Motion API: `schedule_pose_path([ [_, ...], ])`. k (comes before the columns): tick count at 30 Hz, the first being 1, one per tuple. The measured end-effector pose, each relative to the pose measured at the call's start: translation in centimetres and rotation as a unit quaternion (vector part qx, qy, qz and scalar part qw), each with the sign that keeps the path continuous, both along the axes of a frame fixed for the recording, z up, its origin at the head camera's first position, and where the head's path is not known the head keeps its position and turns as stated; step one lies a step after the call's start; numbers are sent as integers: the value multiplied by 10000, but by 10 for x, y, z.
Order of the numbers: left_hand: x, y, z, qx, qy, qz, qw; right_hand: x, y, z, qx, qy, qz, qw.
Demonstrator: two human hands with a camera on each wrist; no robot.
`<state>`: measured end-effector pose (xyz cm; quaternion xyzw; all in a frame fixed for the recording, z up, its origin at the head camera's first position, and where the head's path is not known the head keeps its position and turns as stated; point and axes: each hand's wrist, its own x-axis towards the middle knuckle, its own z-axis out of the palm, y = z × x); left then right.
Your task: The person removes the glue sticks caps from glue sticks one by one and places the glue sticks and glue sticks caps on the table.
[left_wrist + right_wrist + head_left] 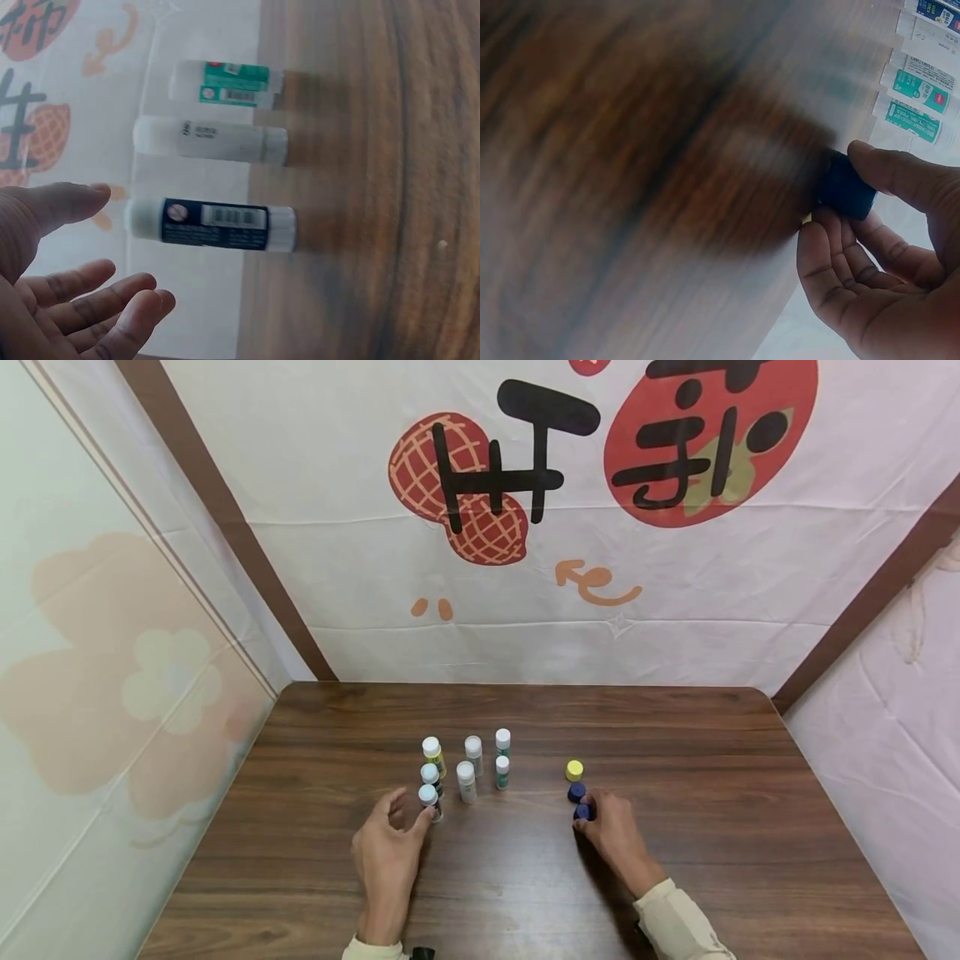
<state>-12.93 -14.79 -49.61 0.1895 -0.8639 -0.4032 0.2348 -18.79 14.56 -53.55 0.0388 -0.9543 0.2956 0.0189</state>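
My right hand (617,833) pinches a dark blue bottle cap (845,186) between thumb and fingers, low at the tabletop. Just beyond it lie a second dark blue cap (576,792) and a yellow cap (574,770), in a line. On the left, my left hand (388,852) is held beside the nearest navy-labelled glue stick (214,224), thumb and fingers spread apart around nothing. In the left wrist view a gap shows between the fingers and that stick, which stands upright with a white top.
Several more upright glue sticks stand in short rows: a yellow-labelled one (434,758), white ones such as this white stick (467,783), and green ones such as this green stick (502,774). The brown wooden table (675,735) meets a printed cloth backdrop (525,652) behind.
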Motion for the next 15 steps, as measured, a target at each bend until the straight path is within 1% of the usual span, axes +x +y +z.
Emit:
schedule_pose_path([
  [4, 4, 5, 9, 60, 155, 10, 9999, 0, 0, 1, 1, -45, 12, 10000],
  [9, 7, 12, 17, 93, 322, -12, 9994, 0, 0, 1, 8, 2, 6, 10000],
  [12, 8, 17, 19, 168, 422, -131, 9989, 1, 0, 1, -3, 22, 6, 10000],
  [15, 7, 23, 18, 278, 462, -263, 9982, 1, 0, 1, -2, 38, -1, 10000],
])
